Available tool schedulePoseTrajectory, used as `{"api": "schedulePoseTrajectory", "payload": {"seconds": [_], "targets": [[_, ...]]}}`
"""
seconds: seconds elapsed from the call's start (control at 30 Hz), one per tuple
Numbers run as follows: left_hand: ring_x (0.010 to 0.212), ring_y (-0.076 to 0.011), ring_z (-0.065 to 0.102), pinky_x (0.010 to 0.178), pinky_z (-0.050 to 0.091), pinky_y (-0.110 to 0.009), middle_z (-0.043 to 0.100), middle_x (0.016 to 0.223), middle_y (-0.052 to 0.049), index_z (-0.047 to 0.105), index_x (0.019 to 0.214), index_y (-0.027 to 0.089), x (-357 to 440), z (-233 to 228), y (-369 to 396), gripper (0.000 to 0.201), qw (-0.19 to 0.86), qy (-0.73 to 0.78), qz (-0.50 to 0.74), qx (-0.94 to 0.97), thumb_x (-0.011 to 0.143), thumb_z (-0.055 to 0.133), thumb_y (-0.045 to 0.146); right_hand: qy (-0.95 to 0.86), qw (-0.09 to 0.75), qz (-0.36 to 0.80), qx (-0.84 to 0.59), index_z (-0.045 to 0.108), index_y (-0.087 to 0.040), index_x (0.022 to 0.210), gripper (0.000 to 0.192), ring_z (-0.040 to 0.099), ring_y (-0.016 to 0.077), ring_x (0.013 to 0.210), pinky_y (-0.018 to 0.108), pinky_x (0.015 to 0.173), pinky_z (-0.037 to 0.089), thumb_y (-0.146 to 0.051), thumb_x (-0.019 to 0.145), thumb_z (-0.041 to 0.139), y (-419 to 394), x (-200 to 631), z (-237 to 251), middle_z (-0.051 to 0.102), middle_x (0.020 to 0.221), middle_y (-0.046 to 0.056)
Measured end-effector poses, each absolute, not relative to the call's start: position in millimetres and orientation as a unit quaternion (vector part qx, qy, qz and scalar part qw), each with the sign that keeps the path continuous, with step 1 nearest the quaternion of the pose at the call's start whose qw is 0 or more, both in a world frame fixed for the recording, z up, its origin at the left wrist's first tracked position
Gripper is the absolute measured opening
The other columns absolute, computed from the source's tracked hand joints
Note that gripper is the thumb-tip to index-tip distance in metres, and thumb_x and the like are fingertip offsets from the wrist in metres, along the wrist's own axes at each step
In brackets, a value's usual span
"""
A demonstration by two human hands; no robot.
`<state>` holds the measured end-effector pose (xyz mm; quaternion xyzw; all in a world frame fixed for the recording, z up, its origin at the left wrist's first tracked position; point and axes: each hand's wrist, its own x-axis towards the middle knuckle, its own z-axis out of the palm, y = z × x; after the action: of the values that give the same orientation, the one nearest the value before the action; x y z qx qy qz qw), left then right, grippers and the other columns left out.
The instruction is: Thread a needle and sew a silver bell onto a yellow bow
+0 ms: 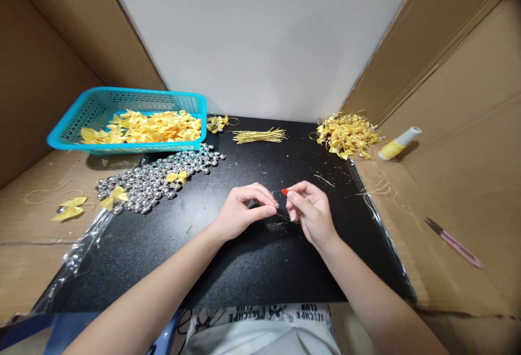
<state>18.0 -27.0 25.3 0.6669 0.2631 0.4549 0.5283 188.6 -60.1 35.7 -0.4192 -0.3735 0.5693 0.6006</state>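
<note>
The right hand [309, 211] has its thumb and forefinger pressed together on a small red-orange piece [284, 192], with the lower fingers curled beneath. The left hand [250, 211] faces it with thumb and forefinger drawn close; I cannot tell whether they pinch anything, because their tips are too small to read. A gold cord [288, 217] runs low between the hands, above the black tabletop [228, 273].

The red-orange piece is slight, so a loosened right pinch could drop it among the clippings, where it would be awkward to pick up. The thin cord could snag or twist if the hands pull apart unevenly.

Beyond the hands, at the far middle, a bundle of gold cords [260, 135] lies loosely; a brushing finger could scatter it. Silver beads [150, 178] spread on the left, and being rounded they could roll if a forearm sweeps across. Behind them stands a blue basket [203, 116] of yellow bows [158, 127]. At far right, a heap of corded bows [348, 135] could tangle through its loose loops. Pink snips [456, 243] rest at the right with their bare blades pointing far, a prick risk for a careless reach.
</note>
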Motion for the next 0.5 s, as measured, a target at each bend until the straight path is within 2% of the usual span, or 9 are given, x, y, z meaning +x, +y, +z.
{"api": "schedulePoseTrajectory", "payload": {"seconds": [0.23, 0.5], "targets": [[0.070, -0.0135, 0.065, 0.067, 0.050, -0.026, 0.074, 0.075, -0.004, 0.077, 0.071, 0.022, 16.0, 25.6, -26.2, 0.011, 0.521, 0.273, 0.471, 0.657, 0.076, 0.079, 0.031, -0.373, 0.603, 0.567, -0.420, 0.064, -0.017, 0.071, 0.020, 0.049, 0.0054, 0.036, 0.016, 0.036, 0.040, -0.032, 0.068, 0.078, -60.0, 188.2, 38.0, 0.062, 0.052, -0.004], [0.069, -0.0132, 0.066, 0.066, 0.051, -0.024, 0.074, 0.073, -0.004, 0.077, 0.071, 0.022, 14.2, 30.2, -26.5, 0.006, 0.465, 0.283, 0.491, 0.680, 0.076, 0.078, 0.025, -0.393, 0.614, 0.545, -0.414, 0.064, -0.018, 0.071, 0.017, 0.050, 0.0061, 0.038, 0.017, 0.036, 0.041, -0.029, 0.071, 0.076, -61.0, 190.0, 34.0, 0.060, 0.052, -0.004]]}}
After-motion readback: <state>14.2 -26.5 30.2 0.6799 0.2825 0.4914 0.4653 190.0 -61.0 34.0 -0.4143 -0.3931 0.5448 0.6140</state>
